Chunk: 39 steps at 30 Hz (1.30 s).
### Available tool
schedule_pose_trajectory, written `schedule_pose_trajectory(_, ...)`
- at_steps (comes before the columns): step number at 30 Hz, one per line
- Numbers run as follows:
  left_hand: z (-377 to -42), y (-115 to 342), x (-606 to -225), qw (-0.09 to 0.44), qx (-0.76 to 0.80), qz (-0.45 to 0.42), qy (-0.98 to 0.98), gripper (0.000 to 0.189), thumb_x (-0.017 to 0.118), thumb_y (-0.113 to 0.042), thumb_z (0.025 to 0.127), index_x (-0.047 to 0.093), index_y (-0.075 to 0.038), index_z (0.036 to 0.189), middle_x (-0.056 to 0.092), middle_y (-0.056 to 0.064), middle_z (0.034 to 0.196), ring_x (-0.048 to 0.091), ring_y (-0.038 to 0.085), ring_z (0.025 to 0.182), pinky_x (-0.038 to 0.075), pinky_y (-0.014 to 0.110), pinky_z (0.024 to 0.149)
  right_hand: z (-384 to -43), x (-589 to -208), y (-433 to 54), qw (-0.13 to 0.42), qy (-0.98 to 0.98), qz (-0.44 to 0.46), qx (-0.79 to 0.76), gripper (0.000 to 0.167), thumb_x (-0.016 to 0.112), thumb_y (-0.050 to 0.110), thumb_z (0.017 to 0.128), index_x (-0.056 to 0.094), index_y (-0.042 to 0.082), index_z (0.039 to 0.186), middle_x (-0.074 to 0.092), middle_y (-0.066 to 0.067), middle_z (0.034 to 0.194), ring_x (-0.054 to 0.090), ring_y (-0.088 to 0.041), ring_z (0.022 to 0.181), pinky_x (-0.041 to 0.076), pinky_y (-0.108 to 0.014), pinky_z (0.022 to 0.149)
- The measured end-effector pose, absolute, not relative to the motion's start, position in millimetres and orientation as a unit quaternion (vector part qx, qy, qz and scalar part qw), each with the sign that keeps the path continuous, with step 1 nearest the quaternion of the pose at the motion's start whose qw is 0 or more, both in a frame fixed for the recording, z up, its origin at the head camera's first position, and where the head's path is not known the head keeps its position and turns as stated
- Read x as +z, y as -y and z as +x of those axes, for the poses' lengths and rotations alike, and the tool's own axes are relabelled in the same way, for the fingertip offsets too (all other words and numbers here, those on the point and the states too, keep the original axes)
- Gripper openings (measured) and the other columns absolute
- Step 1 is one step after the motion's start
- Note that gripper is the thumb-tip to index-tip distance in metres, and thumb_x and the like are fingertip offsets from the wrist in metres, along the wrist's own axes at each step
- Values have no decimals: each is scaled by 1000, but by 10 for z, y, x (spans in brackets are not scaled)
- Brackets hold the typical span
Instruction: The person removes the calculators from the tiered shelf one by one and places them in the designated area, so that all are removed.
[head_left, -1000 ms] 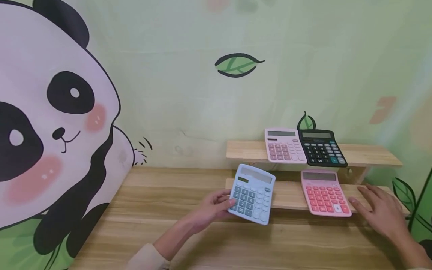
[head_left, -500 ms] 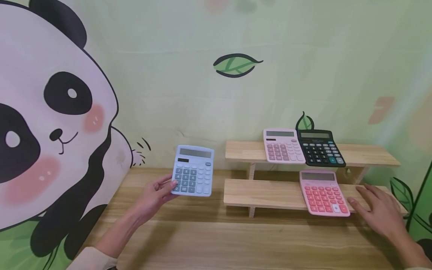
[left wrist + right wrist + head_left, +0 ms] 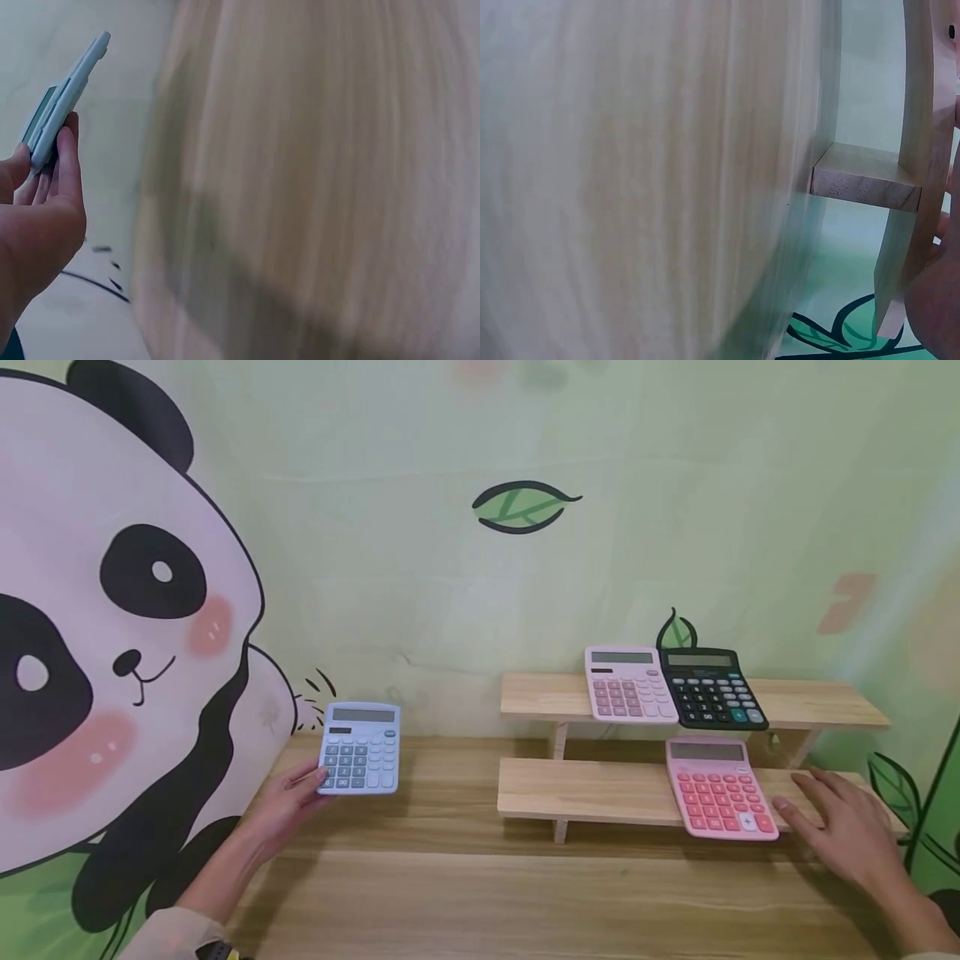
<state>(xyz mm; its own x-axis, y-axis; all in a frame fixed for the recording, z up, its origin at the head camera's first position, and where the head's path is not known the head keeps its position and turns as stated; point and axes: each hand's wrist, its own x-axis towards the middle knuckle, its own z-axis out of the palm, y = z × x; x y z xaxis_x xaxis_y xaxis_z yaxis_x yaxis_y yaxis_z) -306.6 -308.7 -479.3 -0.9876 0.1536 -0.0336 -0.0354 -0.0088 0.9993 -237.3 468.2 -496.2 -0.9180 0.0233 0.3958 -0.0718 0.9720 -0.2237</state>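
Observation:
A light blue calculator (image 3: 360,748) is held up at the left of the head view, face toward me. My left hand (image 3: 288,802) pinches its lower left edge, thumb on the front and fingers behind; the left wrist view shows the calculator (image 3: 66,101) edge-on in that grip, raised off the table. My right hand (image 3: 847,827) rests with relaxed fingers on the right end of the lower shelf (image 3: 585,789), beside a pink calculator (image 3: 723,789) that leans there. On the upper shelf (image 3: 817,702) a pale pink calculator (image 3: 632,685) and a black calculator (image 3: 712,688) lean side by side.
The two-step wooden stand sits at the right on a wood-grain table (image 3: 450,893), its support (image 3: 866,176) seen in the right wrist view. Behind is a green backdrop (image 3: 390,568) printed with a panda (image 3: 150,693) and leaves.
My left hand has carried the light blue calculator leftward, away from the front of the lower shelf, and turned it upright. The right hand and the other calculators have stayed put.

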Motion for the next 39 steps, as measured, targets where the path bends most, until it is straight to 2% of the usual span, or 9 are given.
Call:
schedule_pose_trajectory(4,-3095,3212,-4907,73,688,17,-722,57,40,-17,117,21,12,162,38,33,160,65,0,114,53,28,108,-2366,-4960,-4694,202,972,14,119,72,57,51,106,52,-10,143,42,-44,145,36,-64,132,21,-82,111)
schedule_pose_trajectory(6,-3104,3257,-4965,77,684,9,-725,56,38,-15,117,19,13,162,34,35,162,64,-1,114,53,27,107,-2366,-4959,-4697,201,972,18,122,71,57,51,106,52,-10,143,43,-44,145,36,-64,132,21,-82,110)
schedule_pose_trajectory(13,-3129,3348,-5143,87,675,-7,-732,54,36,-11,117,21,18,159,35,37,160,64,2,113,56,28,105,-2346,-4956,-4696,203,970,34,126,68,59,47,106,52,-9,144,44,-44,145,38,-64,131,23,-82,109)
schedule_pose_trajectory(20,-3150,3355,-5202,84,642,-35,-761,54,38,-12,117,22,19,158,31,40,161,62,15,125,56,31,105,-2343,-4946,-4684,201,971,35,127,68,59,47,106,53,-9,144,44,-43,146,37,-63,133,22,-81,110)
schedule_pose_trajectory(24,-3164,3337,-5196,71,613,-43,-785,54,40,-13,116,26,21,156,35,41,158,61,25,130,58,33,103,-2355,-4936,-4693,205,970,38,128,68,60,47,106,53,-9,144,44,-42,147,38,-62,134,22,-81,111)
schedule_pose_trajectory(30,-3130,3361,-5202,15,542,-63,-838,50,54,-14,112,45,22,146,51,41,145,70,17,108,63,24,87,-2356,-4932,-4695,197,971,36,129,69,59,47,106,53,-10,144,43,-43,147,37,-63,133,22,-81,110)
schedule_pose_trajectory(32,-3118,3367,-5204,-6,500,-73,-863,49,58,-16,110,51,20,142,57,39,140,69,20,106,62,24,84,-2356,-4931,-4695,196,971,36,129,69,59,48,106,53,-10,144,43,-43,147,37,-63,133,22,-82,110)
schedule_pose_trajectory(35,-3104,3363,-5195,-26,439,-90,-894,48,60,-20,109,56,16,139,62,36,136,66,32,114,57,34,90,-2362,-4927,-4693,198,971,36,128,69,59,48,106,53,-10,144,44,-43,147,37,-63,133,23,-81,110)
schedule_pose_trajectory(39,-3094,3339,-5171,-34,393,-111,-912,47,60,-24,108,60,11,139,62,34,136,59,45,122,47,55,103,-2368,-4932,-4694,197,971,36,127,69,59,48,106,53,-10,143,44,-43,146,38,-63,133,24,-81,109)
